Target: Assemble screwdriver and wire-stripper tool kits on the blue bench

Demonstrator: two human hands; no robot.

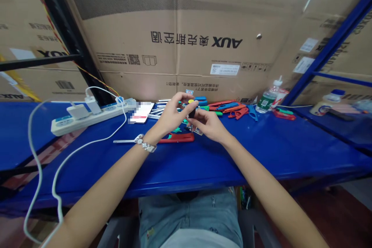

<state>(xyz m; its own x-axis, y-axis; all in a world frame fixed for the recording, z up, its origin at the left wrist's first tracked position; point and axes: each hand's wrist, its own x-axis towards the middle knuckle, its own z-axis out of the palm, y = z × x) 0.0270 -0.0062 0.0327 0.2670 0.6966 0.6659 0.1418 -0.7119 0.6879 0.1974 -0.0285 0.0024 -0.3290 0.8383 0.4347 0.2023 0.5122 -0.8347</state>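
Observation:
My left hand (173, 115) is closed around the handle of a small screwdriver (192, 113), black with a yellow end cap, held upright with its shaft pointing down. Beside it, my right hand (211, 124) is pinched near the lower end of the screwdriver; what sits between those fingertips is too small to make out. Beneath both hands, a red-handled tool (180, 138) with green parts lies on the blue table (186, 166). A silver wrench-like tool (126, 141) lies left of it, partly behind my left wrist.
Several red plastic tool parts (240, 111) and blue ones (252, 112) lie behind my right hand. A clear bottle (266, 100) stands farther right. At left are a white power strip (64, 126) with chargers and a loose white cable (78, 145). Large cardboard (188, 11) backs the table.

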